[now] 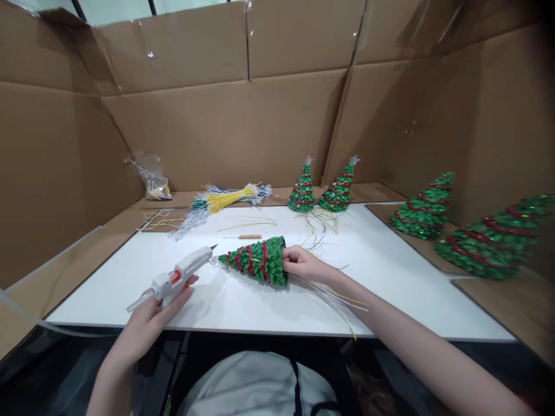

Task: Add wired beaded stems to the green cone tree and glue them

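My left hand (pixel 167 306) is wrapped round a white glue gun (pixel 180 274), whose dark nozzle points toward the tip of a small green Christmas tree (pixel 255 261) with red garland. That tree lies on its side over the white board, its narrow end to the left. At the tree's wide base, my right hand (pixel 303 263) grips it, the fingertips partly hidden inside the rim. Thin yellow and white wires (pixel 333 297) trail from the base under my right wrist. An awl with a wooden handle (pixel 249 236) rests just beyond the tree.
Two star-topped trees (pixel 301 188) stand at the back, with loose wires before them. Two more trees (pixel 425 208) are on cardboard at the right. Bundled wires (pixel 232 198) and a plastic bag (pixel 151 176) lie back left. Cardboard walls (pixel 217 127) enclose the white board (pixel 381 254).
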A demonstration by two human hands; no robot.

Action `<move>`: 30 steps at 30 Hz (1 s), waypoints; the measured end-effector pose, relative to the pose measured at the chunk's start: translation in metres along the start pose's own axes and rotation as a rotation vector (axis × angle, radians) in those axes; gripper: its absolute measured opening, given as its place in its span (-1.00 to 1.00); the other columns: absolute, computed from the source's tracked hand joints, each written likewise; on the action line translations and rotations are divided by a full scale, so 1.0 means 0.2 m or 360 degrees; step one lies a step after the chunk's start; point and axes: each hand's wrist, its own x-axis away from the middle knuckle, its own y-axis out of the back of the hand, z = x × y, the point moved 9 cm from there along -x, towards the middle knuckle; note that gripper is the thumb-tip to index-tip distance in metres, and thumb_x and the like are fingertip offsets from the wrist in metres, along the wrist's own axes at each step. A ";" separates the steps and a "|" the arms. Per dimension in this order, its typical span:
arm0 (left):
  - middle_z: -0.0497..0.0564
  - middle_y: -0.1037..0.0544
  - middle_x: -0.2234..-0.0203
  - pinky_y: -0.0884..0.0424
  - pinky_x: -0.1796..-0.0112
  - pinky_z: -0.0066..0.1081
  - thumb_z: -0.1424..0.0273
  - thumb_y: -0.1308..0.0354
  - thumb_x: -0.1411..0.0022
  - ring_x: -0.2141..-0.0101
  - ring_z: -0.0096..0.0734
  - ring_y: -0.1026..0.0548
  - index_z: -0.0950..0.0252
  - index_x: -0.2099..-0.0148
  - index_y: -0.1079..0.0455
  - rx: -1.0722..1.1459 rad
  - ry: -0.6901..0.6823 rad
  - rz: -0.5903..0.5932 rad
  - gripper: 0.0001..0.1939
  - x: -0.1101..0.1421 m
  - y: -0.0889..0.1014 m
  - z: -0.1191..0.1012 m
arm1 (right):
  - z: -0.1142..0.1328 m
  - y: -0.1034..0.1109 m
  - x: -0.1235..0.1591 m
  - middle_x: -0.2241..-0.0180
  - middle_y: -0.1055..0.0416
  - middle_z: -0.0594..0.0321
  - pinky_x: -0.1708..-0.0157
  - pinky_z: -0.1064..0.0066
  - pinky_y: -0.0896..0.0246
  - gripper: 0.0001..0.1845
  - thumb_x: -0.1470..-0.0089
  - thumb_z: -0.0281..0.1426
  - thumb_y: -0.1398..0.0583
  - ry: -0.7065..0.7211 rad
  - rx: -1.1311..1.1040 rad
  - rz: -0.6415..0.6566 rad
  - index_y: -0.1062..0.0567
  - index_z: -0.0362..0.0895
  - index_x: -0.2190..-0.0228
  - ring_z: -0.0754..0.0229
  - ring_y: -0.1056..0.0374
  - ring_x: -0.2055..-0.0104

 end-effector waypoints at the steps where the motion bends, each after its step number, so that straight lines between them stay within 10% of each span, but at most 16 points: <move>1: 0.09 -0.54 0.06 -0.44 0.09 -0.22 0.06 -0.07 -0.17 0.06 -0.08 -0.47 0.22 0.00 -0.48 0.0029 -0.0030 0.0032 -0.53 0.02 -0.01 -0.04 | 0.01 0.00 0.00 0.65 -0.19 0.38 0.56 0.53 0.01 -0.73 0.05 -0.27 -0.20 0.0012 0.0007 0.0008 -0.41 -0.23 0.59 0.36 -0.07 0.57; 12: -0.06 -0.45 0.45 -0.39 0.31 -0.53 0.23 -0.04 -0.26 0.40 -0.42 -0.41 0.24 0.31 -0.36 -0.0006 -0.0396 0.0243 -0.79 0.09 -0.21 -0.32 | 0.07 -0.02 0.00 0.64 -0.22 0.37 0.47 0.48 -0.10 -0.75 0.04 -0.28 -0.15 0.0084 0.0092 0.0008 -0.42 -0.22 0.57 0.31 -0.15 0.53; 30: -0.09 -0.33 0.45 -0.25 0.34 -0.54 0.30 0.04 -0.33 0.43 -0.47 -0.30 0.24 0.34 -0.20 -0.0034 -0.0400 0.0315 -0.81 0.11 -0.24 -0.38 | 0.03 -0.01 0.00 0.71 -0.01 0.44 0.61 0.54 0.09 -0.74 0.11 -0.29 -0.18 -0.0005 0.0001 -0.0037 -0.29 -0.18 0.66 0.39 0.04 0.61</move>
